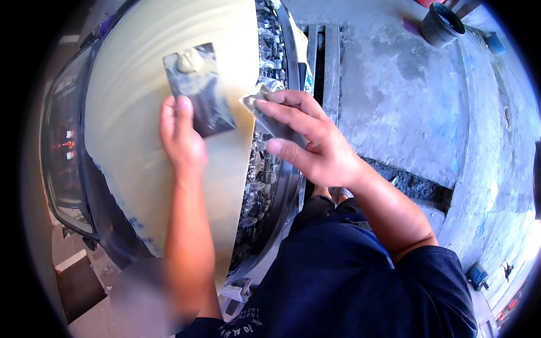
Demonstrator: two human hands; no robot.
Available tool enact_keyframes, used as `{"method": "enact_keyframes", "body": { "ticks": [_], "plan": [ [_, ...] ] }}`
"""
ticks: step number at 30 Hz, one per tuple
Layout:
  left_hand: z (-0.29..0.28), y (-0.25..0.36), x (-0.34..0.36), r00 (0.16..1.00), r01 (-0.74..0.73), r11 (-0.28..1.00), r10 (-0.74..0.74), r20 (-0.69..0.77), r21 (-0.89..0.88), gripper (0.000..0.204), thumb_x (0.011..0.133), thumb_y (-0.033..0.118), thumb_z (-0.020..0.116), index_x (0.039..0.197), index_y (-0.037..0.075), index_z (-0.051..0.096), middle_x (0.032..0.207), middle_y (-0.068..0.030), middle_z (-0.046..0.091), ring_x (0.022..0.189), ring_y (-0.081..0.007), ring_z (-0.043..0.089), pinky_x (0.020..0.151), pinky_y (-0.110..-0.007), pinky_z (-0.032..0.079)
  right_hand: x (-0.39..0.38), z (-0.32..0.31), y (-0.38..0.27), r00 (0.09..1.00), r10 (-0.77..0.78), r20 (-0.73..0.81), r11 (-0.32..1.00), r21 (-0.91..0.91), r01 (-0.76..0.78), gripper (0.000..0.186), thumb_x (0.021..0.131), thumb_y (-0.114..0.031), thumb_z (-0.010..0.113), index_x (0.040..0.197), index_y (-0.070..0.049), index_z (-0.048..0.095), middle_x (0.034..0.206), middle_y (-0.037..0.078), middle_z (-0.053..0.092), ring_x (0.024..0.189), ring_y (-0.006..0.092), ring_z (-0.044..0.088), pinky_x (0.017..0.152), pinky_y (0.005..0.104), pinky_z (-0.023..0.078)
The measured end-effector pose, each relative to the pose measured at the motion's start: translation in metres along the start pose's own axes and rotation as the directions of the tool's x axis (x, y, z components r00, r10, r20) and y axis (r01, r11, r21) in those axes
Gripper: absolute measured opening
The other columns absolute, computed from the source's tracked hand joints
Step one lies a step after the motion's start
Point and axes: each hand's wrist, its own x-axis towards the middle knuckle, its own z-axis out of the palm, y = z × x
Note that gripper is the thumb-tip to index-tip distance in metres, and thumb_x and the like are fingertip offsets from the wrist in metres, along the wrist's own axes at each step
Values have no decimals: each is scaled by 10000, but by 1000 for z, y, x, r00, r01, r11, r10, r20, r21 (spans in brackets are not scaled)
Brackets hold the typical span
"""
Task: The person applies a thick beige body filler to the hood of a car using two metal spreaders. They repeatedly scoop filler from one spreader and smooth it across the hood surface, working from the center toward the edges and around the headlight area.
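Note:
My left hand (187, 141) grips a dark, flat rectangular putty board (207, 107) by its near edge, thumb on top. A lump of pale cream putty (190, 60) sits at the board's far end, with smears of it below. My right hand (324, 141) pinches a small thin spreader blade (270, 119) between its fingers, just right of the board and apart from it. Both hands are over a car hood (135, 107) coated in pale yellow filler, my right one out by its front edge. The palm side of my right hand is hidden.
The exposed front of the car (260, 180) runs along the hood's edge, close to my body. The windshield (69, 141) lies at the far left. On the concrete floor (394, 101) stand a black bucket (442, 27) and a blue can (478, 276). A floor channel (417, 186) crosses behind my right arm.

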Motion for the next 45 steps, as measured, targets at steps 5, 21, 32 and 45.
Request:
{"method": "enact_keyframes", "body": {
  "ticks": [5, 21, 32, 45],
  "plan": [
    [35, 24, -20, 998, -24, 973, 9, -65, -231, 190, 992, 166, 514, 1071, -6, 526, 928, -13, 587, 856, -77, 531, 810, -237, 437, 3, 11, 1, 998, -65, -12, 998, -11, 65, 507, 834, -115, 689, 1321, -101, 553, 1293, 187, 455, 1159, 333, 500, 966, 377, 446],
    [-23, -7, 31, 975, -170, 985, 164, -153, -27, 203, 983, 139, 528, 1069, -45, 537, 974, -51, 594, 884, -91, 531, 832, -235, 438, 19, 22, 13, 921, 361, 144, 559, -825, -90, 461, 910, -178, 490, 1369, -212, 477, 1368, 90, 424, 1193, 369, 422, 972, 525, 377],
    [-24, -8, 31, 970, -198, 979, 190, -150, -46, 190, 973, 121, 537, 1060, -48, 541, 955, -50, 595, 887, -94, 531, 827, -237, 436, -19, 24, 4, 925, 293, 242, 681, -732, -24, 462, 889, -189, 516, 1350, -186, 484, 1343, 122, 427, 1151, 404, 436, 937, 548, 401],
    [-25, -9, 33, 970, -208, 978, 203, -133, -28, 193, 966, 124, 554, 1059, -44, 548, 967, -48, 600, 889, -93, 534, 833, -238, 436, -21, 41, 5, 934, 292, 204, 679, -732, -53, 464, 867, -174, 563, 1328, -203, 517, 1316, 99, 437, 1174, 357, 415, 940, 504, 406]
  ]
}}
